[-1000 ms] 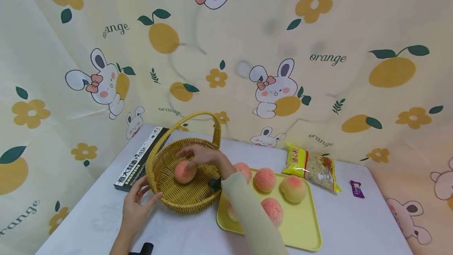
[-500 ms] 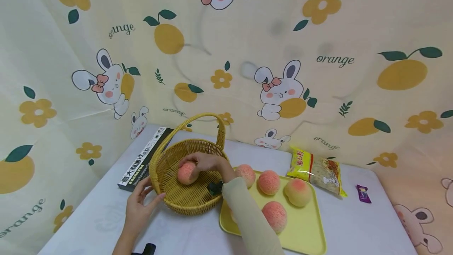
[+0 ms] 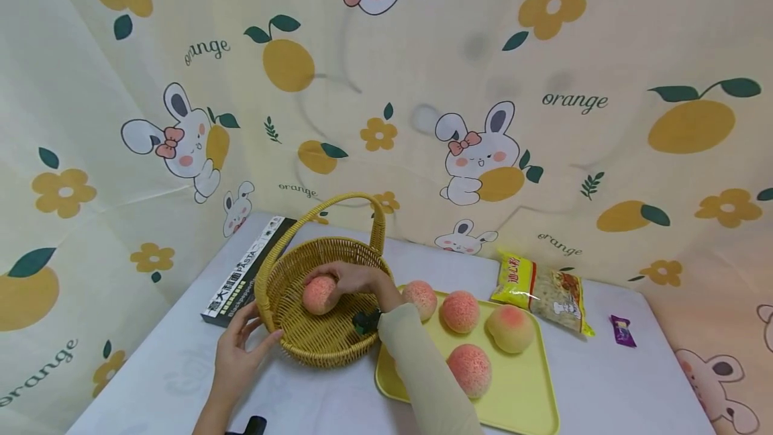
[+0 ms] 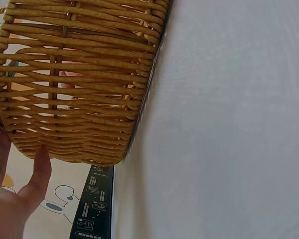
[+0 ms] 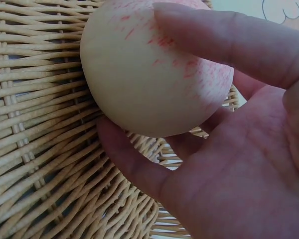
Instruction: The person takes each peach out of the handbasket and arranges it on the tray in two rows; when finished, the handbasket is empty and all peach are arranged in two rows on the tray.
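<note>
Four peaches on tray beside basket.

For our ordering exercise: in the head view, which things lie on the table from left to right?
Black pasta box → woven wicker basket → yellow plastic tray → yellow noodle packet → small purple wrapped sweet.

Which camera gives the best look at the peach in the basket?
The right wrist view: the peach fills the frame, the right hand gripping it. The head view shows it small inside the basket. The left wrist view shows only the basket's outside wall, no peach.
</note>
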Available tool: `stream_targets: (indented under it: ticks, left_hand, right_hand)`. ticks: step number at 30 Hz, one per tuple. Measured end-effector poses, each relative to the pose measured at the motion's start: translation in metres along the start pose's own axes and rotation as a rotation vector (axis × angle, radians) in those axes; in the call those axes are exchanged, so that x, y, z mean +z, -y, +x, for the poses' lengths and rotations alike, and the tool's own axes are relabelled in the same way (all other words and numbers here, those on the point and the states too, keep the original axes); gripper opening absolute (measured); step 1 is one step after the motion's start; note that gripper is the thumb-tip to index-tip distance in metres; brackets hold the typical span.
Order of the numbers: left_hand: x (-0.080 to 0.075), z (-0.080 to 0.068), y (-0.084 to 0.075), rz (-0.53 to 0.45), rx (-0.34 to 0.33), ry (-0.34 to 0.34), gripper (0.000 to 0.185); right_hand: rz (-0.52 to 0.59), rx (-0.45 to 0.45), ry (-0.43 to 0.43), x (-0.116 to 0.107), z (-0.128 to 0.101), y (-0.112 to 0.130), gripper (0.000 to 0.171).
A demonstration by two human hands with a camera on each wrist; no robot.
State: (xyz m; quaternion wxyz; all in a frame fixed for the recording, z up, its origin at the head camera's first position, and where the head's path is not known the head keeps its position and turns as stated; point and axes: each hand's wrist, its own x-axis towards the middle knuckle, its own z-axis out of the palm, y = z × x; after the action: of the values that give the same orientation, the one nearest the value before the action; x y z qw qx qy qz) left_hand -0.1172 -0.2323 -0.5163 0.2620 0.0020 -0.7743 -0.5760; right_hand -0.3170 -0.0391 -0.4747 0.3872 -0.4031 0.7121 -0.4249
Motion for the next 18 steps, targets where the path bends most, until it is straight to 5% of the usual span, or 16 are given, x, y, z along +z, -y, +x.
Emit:
stream_targets:
  ticks: [12,18]
  left_hand:
    - [0.001,-0.001,0.000,-0.005,-0.019,-0.001,0.065]
    - [0.000,0.001,0.000,0.003,-0.015,-0.004,0.067]
  right_hand:
    - [-0.016,0.009,-0.038,0.002,-0.003,0.002,0.060]
    - [-0.145,-0.047,-0.062,-0.005,-0.007,0.023,0.057]
